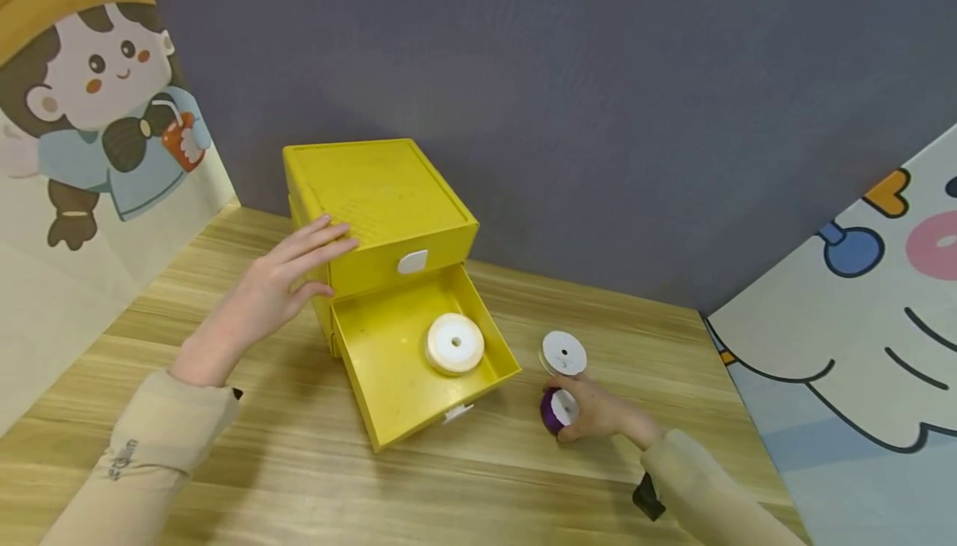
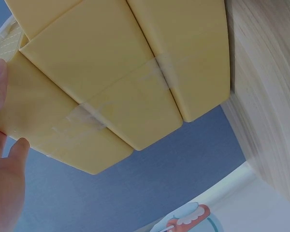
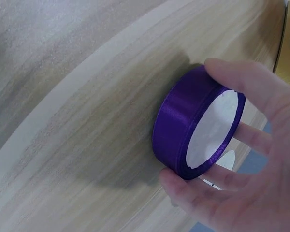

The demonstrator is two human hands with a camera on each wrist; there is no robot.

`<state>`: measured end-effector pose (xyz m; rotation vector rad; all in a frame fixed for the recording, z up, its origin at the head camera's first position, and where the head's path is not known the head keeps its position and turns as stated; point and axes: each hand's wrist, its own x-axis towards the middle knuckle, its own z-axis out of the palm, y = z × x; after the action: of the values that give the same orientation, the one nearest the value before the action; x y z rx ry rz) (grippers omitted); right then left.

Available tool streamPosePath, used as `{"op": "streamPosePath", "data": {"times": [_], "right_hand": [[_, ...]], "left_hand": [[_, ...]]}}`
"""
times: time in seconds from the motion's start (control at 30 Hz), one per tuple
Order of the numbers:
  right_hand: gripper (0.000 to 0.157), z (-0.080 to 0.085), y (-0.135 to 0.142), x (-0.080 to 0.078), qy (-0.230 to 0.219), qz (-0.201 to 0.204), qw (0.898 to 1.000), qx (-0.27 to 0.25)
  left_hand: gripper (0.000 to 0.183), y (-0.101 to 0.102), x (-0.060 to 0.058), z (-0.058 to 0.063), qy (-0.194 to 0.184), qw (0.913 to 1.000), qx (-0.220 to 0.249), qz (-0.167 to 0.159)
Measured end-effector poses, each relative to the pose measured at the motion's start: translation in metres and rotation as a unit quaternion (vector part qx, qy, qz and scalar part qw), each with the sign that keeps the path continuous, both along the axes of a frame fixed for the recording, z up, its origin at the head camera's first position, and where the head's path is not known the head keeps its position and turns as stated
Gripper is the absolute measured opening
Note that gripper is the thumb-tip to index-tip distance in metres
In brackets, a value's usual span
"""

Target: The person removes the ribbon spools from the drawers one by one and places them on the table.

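Observation:
My right hand (image 1: 594,409) grips a roll of purple ribbon (image 3: 179,118) by its edge, thumb on one side and fingers on the other, close over the wooden table. Just behind it lies a white ribbon spool (image 1: 564,353). With its fingers straight, my left hand (image 1: 280,276) rests against the top front corner of a yellow drawer cabinet (image 1: 374,193). One lower drawer (image 1: 389,400) is pulled out. Inside it, toward the right, sits a roll of cream ribbon (image 1: 455,343) with a white face. The left wrist view shows the cabinet's side and the left fingertips touching it.
The wooden table (image 1: 486,496) meets a dark grey-blue partition (image 1: 598,114) at the back. Cartoon-printed panels stand at left and right. Above the pulled-out drawer, a closed drawer has a white handle (image 1: 413,262); another white handle (image 1: 458,413) is on the drawer's front.

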<state>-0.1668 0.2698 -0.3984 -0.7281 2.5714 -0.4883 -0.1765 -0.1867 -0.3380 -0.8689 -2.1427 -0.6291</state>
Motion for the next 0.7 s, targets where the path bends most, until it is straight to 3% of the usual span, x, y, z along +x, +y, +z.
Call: {"op": "streamPosePath", "data": {"times": [0.7], "right_hand": [[0.074,-0.0033,-0.0009,0.0036,0.023,-0.005,1.0,0.015]], "left_hand": [[0.077,0.0016,0.0014,0.002,-0.001,1.0,0.002,0.001]]}}
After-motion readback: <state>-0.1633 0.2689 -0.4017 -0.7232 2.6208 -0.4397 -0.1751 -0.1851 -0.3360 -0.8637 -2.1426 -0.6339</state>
